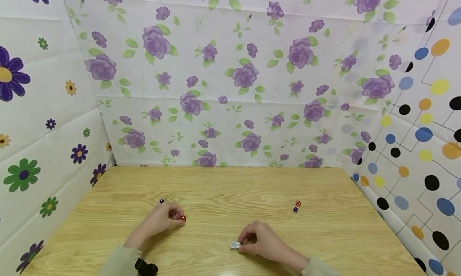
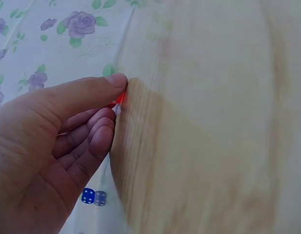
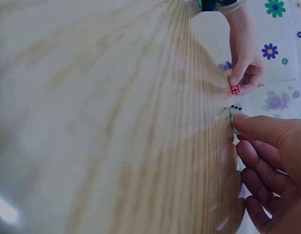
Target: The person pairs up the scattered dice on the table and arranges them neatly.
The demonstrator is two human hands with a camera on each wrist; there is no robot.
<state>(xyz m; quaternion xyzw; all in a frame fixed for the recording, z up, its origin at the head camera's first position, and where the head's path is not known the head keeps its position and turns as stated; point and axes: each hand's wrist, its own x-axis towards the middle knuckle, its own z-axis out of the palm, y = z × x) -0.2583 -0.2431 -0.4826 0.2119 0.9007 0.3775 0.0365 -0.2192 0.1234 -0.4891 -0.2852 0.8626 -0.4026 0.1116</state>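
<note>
white dice (image 1: 235, 246) | red dice (image 1: 183, 218) | blue dice (image 1: 295, 209) | purple-rose backdrop (image 1: 230, 120)

Four white pips can be read on a blue die (image 2: 88, 196), and three dark pips on a white die (image 3: 236, 107).

Red die (image 1: 183, 218) in left hand (image 1: 163, 219); two white dice (image 1: 234, 246) side by side, right hand (image 1: 263, 242) gripping one.

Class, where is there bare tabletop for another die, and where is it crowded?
Bare wood: between the left hand and the far-right red and blue dice, back to the flowered cloth. Crowded: around the left hand, its red die and second blue die; around the right hand and two white dice.
</note>
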